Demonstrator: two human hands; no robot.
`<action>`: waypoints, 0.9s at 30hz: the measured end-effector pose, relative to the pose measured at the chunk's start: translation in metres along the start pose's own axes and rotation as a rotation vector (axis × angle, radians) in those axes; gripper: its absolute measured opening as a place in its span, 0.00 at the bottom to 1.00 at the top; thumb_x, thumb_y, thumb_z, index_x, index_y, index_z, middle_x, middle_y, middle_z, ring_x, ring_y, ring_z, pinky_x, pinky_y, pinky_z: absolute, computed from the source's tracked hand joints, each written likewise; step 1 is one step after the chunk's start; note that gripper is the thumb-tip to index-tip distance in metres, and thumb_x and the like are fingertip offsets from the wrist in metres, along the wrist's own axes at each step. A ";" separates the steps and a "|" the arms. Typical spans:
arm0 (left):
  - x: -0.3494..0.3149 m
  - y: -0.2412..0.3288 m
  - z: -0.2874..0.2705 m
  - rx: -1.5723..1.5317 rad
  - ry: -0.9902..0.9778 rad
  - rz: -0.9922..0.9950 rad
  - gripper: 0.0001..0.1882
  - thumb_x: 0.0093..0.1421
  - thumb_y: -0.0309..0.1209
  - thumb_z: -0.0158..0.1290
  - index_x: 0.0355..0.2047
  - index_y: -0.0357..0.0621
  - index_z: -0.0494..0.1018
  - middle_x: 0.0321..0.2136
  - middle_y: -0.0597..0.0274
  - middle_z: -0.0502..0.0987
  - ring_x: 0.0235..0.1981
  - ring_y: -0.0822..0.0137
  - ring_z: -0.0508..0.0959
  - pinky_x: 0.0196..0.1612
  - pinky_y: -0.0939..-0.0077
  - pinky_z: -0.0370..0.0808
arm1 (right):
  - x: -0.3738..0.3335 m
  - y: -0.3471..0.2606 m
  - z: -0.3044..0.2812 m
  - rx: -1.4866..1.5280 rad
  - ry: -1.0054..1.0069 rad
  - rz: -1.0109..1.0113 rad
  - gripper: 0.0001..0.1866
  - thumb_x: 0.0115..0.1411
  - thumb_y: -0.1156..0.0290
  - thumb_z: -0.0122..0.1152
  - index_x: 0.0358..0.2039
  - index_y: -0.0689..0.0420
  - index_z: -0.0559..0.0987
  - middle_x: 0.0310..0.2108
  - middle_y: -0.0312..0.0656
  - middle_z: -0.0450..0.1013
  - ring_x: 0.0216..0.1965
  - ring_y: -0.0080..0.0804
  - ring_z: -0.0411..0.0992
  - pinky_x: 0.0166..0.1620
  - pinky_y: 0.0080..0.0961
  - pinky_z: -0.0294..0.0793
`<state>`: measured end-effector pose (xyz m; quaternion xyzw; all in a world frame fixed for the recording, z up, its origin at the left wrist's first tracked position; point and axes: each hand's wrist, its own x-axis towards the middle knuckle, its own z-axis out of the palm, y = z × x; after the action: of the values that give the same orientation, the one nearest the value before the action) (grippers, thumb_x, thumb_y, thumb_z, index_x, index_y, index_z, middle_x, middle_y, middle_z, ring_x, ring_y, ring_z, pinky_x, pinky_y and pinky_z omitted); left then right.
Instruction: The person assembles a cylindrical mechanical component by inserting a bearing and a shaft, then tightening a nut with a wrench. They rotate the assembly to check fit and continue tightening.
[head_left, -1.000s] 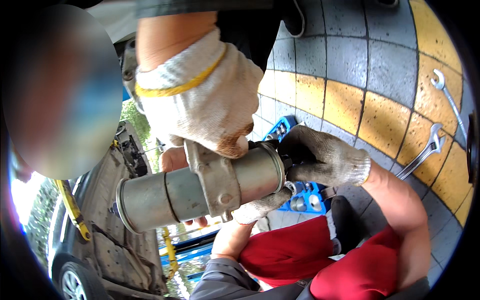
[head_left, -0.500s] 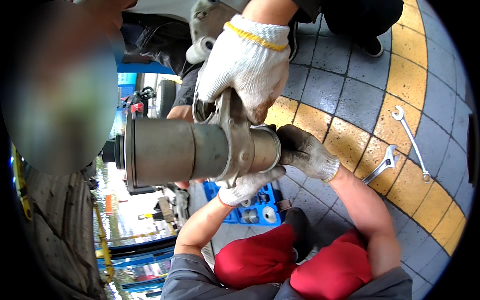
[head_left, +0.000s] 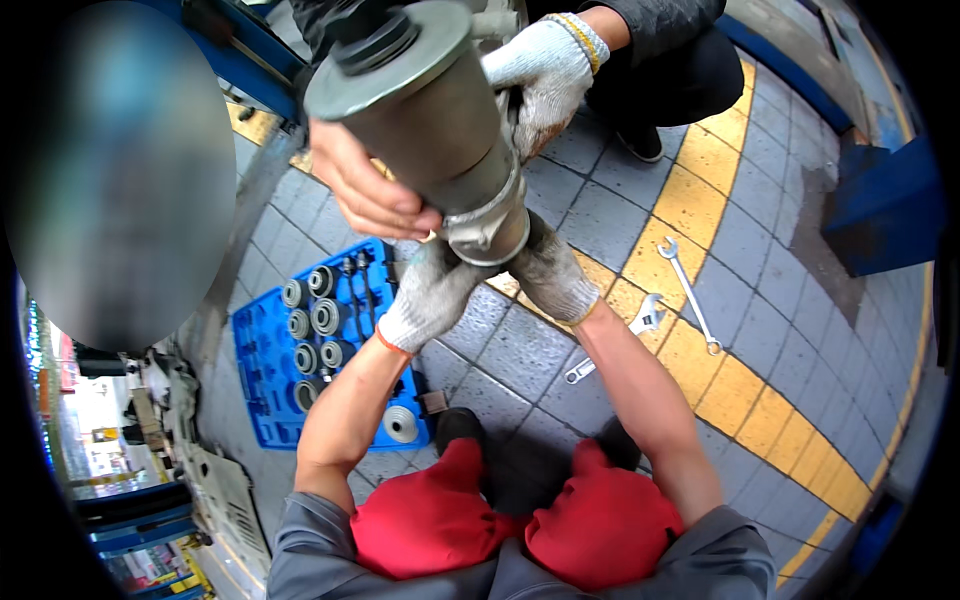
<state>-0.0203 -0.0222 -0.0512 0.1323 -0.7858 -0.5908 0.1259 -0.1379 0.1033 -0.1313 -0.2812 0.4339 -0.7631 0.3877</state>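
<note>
A large grey metal cylinder (head_left: 440,130) with a flanged lower end is held up in front of me, tilted with its wide end toward the camera. My left hand (head_left: 430,295), in a dirty white glove, grips the cylinder's lower end from the left. In a matching glove, my right hand (head_left: 550,275) grips the same end from the right. Another person's bare hand (head_left: 365,190) holds the cylinder's left side, and their gloved hand (head_left: 540,70) presses on its upper right side.
A blue tool tray (head_left: 262,345) with several round metal sleeves lies on the tiled floor at left. Two wrenches (head_left: 690,295) (head_left: 640,320) lie on the yellow tile stripe at right. My red-trousered knees (head_left: 520,520) are below. A blue block (head_left: 880,210) stands far right.
The cylinder has swung from lying sideways to tilting with its wide end toward the camera. My hands stay on its narrow end. The other person's bare hand now shows on its left side.
</note>
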 end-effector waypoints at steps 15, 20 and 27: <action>0.002 -0.031 -0.017 0.069 0.025 0.082 0.18 0.70 0.32 0.53 0.55 0.33 0.73 0.47 0.52 0.82 0.47 0.63 0.80 0.55 0.67 0.75 | -0.003 -0.025 -0.002 -0.813 0.024 0.151 0.16 0.71 0.65 0.57 0.52 0.64 0.79 0.44 0.51 0.81 0.48 0.40 0.79 0.54 0.35 0.76; 0.001 -0.022 -0.023 0.069 -0.008 0.057 0.19 0.69 0.32 0.55 0.57 0.36 0.72 0.50 0.49 0.81 0.50 0.60 0.80 0.57 0.65 0.74 | -0.001 -0.020 0.008 -0.939 0.027 0.081 0.13 0.69 0.66 0.59 0.47 0.61 0.81 0.37 0.55 0.81 0.40 0.52 0.80 0.45 0.40 0.77; 0.003 -0.021 -0.019 0.135 0.032 0.055 0.20 0.64 0.30 0.60 0.55 0.38 0.75 0.47 0.49 0.82 0.48 0.56 0.82 0.52 0.64 0.77 | 0.001 -0.024 0.012 -0.924 0.041 0.201 0.12 0.70 0.74 0.57 0.51 0.64 0.79 0.42 0.49 0.82 0.45 0.36 0.79 0.50 0.33 0.77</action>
<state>-0.0151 -0.0462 -0.0657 0.1281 -0.8251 -0.5307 0.1455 -0.1371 0.1051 -0.1045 -0.3656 0.7607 -0.4542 0.2853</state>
